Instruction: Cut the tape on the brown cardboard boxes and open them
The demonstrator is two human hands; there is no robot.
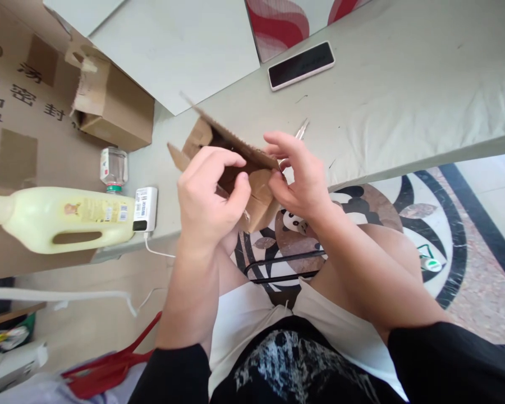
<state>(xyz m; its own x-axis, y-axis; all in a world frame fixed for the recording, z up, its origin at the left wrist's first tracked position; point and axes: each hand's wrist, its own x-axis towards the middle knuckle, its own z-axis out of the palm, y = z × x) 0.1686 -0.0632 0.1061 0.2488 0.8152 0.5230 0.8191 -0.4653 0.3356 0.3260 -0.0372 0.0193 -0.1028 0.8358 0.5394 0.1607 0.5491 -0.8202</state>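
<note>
A small brown cardboard box [261, 191] with raised flaps is tilted between my hands at the table's edge, its open side partly showing. My right hand [298, 174] pinches the box's right-hand edge between thumb and fingers. Curled in front of the box's left part is my left hand [212, 193]; its thumb and index finger bend toward each other with a small gap, and what the other fingers hold is hidden. Just beyond my right hand lies a thin metal tool [302, 129], partly covered.
On the table [382, 95] lie a phone-like device [302, 65] and a white power bank [145, 209] with a cable. Leftward are a large yellowish bottle [71, 220], a small clear bottle [114, 167] and another cardboard box [118, 104]. A red chair [105, 373] stands lower left.
</note>
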